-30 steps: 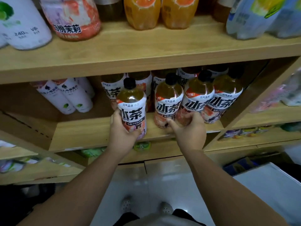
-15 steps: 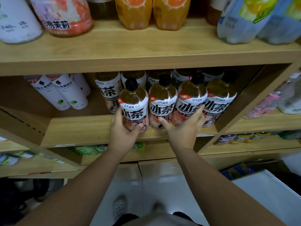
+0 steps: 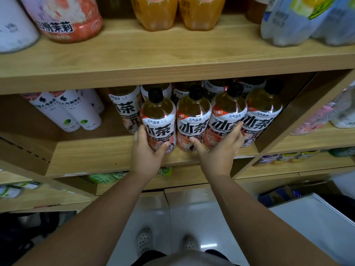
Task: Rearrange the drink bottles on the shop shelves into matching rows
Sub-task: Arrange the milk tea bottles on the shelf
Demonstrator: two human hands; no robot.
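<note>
Several amber iced-tea bottles with black caps and white labels stand in a front row on the middle shelf [image 3: 92, 158], with more of the same behind. My left hand [image 3: 148, 150] is wrapped around the base of the leftmost front bottle [image 3: 159, 120]. My right hand [image 3: 221, 150] lies with spread fingers against the front of the third bottle [image 3: 227, 116], its thumb touching the second bottle [image 3: 193, 121]. A fourth front bottle [image 3: 263, 114] stands at the right end against the divider.
White bottles [image 3: 75, 112] lean at the left of the same shelf. The upper shelf [image 3: 172, 54] carries orange juice bottles [image 3: 155, 12], a pink-label bottle [image 3: 65, 18] and blue packs [image 3: 299, 20]. A slanted wooden divider [image 3: 299, 116] bounds the right. Lower shelves hold more drinks.
The leftmost front bottle has slid right, closing its gap to the row. My right hand has opened from curled around a bottle to flat with spread fingers.
</note>
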